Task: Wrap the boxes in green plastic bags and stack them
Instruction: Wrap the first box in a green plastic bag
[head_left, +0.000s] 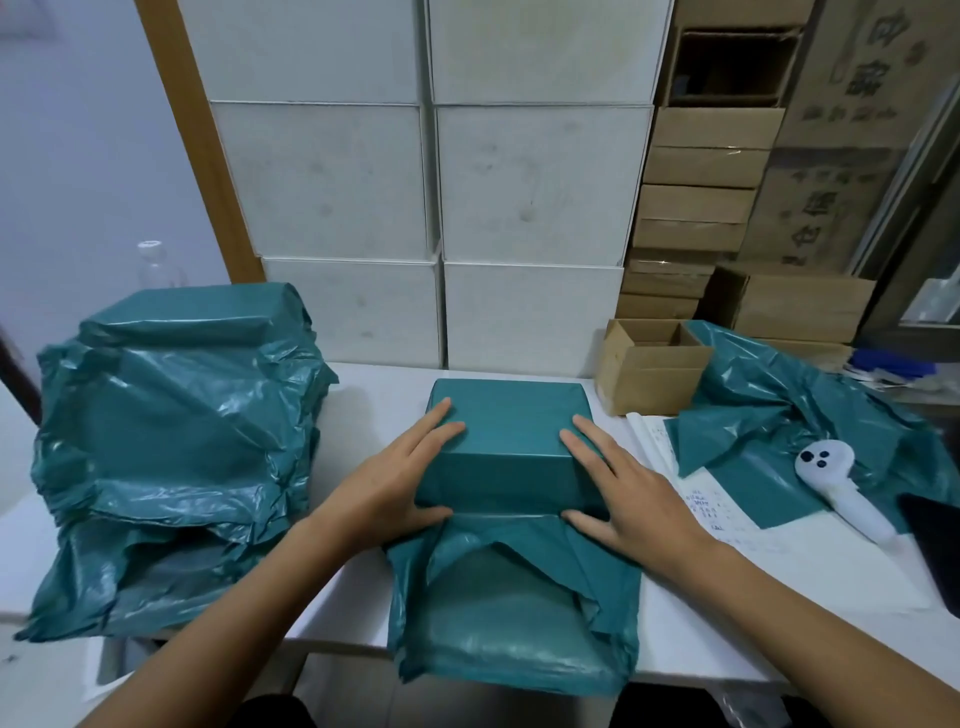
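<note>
Hands lay flat against the bagged box (506, 441). I had my left hand (400, 480) and right hand (623, 491) spread open, fingers pressing its sides, gripping nothing.

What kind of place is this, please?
Probably a small packing or shipping room. White boxes and cardboard cartons stand stacked behind the table, a pile of green bags lies on it, and both hands press a bagged box.

white table (374, 395), bagged box (506, 415), cardboard box (649, 364)
</note>
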